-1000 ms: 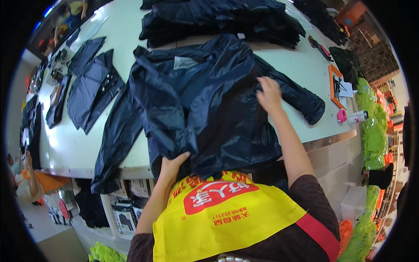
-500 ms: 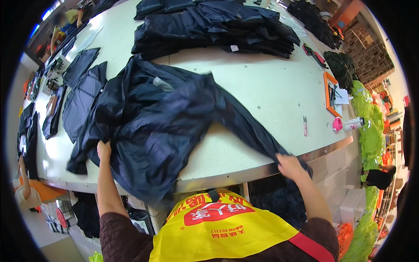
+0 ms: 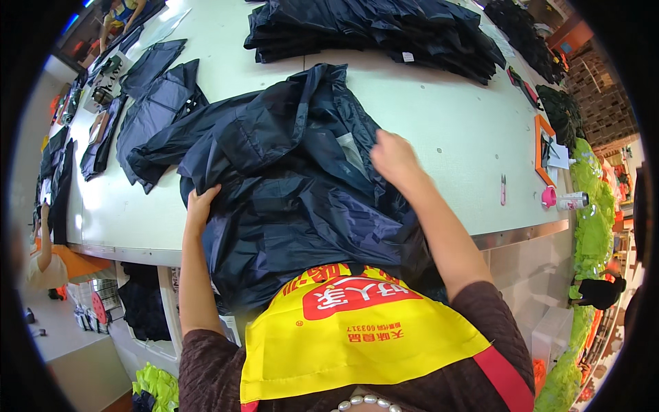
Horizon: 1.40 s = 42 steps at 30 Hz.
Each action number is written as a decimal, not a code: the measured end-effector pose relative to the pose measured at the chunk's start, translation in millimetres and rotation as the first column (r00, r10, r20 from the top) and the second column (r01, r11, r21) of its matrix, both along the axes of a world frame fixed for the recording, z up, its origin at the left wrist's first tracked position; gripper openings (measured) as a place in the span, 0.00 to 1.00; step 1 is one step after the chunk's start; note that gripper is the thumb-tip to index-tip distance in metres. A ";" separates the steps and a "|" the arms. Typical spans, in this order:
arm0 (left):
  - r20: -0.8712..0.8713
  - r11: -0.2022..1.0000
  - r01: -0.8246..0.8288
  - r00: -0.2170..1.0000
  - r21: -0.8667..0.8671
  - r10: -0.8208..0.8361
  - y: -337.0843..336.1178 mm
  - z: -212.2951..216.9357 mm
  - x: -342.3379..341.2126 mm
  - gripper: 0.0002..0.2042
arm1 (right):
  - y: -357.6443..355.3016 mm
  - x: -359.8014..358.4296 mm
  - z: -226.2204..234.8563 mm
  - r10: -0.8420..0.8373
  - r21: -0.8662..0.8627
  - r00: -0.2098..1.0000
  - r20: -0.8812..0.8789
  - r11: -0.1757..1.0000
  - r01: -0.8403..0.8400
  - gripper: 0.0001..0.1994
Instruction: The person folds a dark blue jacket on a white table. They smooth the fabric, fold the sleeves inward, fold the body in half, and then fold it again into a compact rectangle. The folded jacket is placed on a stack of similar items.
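A dark navy jacket [image 3: 274, 147] of thin, shiny fabric lies spread and crumpled over the near part of the table, its lower part hanging over the front edge against my yellow apron [image 3: 357, 343]. One sleeve stretches out to the left. My left hand [image 3: 201, 204] is closed on the jacket's left side, with the thumb on top of the cloth. At the right edge of the jacket's opening, beside a pale label patch, my right hand [image 3: 396, 159] is closed on the fabric; its fingertips are slightly blurred.
Stacked dark garments [image 3: 377, 34] lie at the far side of the white table [image 3: 453, 178]. Flat dark pieces [image 3: 158, 99] rest at the left. Thread snips [image 3: 503, 189], an orange tray [image 3: 544, 147], a pink container [image 3: 548, 196] and a can [image 3: 572, 200] sit at the right.
My right hand has left the sleeve end at the lower right and moved up and left to the jacket's opening. The left hand has shifted slightly right and up; the jacket is turned and gathered closer.
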<state>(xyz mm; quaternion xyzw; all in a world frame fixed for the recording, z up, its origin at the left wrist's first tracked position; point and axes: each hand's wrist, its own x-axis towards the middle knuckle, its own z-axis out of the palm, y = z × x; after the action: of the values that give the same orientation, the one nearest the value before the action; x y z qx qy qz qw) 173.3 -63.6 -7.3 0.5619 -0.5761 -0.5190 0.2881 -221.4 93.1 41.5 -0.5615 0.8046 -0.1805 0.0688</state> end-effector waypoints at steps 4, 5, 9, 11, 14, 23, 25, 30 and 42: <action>-0.178 0.977 -0.178 0.964 0.118 0.197 31.4 35.7 -13.0 0.22 | -68.3 21.6 -101.0 -0.239 0.091 0.904 -0.355 0.953 0.288 0.16; -0.208 0.963 -0.230 0.944 0.139 0.256 36.9 37.0 -12.9 0.22 | -75.2 29.7 -118.4 -0.303 0.025 0.752 -0.585 0.920 0.391 0.19; -0.411 0.958 -0.280 0.868 0.060 0.279 26.0 27.6 21.8 0.21 | -68.2 -3.6 -129.2 -0.184 0.012 0.929 -0.322 0.980 0.198 0.23; -0.437 0.934 -0.337 0.827 0.120 0.355 14.0 18.0 51.4 0.20 | -56.6 -24.5 -102.7 -0.034 0.058 0.986 -0.166 0.997 0.044 0.26; -0.296 0.936 -0.301 0.891 0.182 0.344 2.3 13.5 66.3 0.21 | -43.6 -93.4 -100.1 -0.162 0.045 0.914 0.373 0.987 0.157 0.25; 0.136 0.927 -0.350 0.933 0.132 0.333 -13.5 -19.5 99.2 0.21 | 49.6 -295.2 -30.4 -0.019 -0.286 0.515 0.857 0.813 0.507 0.17; 0.117 0.962 -0.246 0.965 0.116 0.233 -15.6 -35.4 68.7 0.22 | 73.9 -318.9 -95.1 -0.409 -0.366 0.811 0.418 0.741 0.563 0.14; 0.236 0.958 -0.142 0.968 0.249 0.082 -22.9 -28.3 33.9 0.29 | 97.1 -360.9 -137.7 -0.470 0.135 0.882 -0.032 0.872 0.470 0.18; 0.097 0.946 -0.176 0.983 0.272 0.155 -13.0 9.2 59.8 0.23 | 2.7 -316.2 -64.3 -0.177 -0.451 0.984 -0.037 0.881 0.141 0.13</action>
<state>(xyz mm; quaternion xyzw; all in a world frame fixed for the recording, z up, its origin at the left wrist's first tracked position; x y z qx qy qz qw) 233.1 -76.5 1.9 0.6622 -0.4583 -0.5478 0.2267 -537.6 95.8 -22.8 -0.5009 0.7872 -0.3433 -0.1079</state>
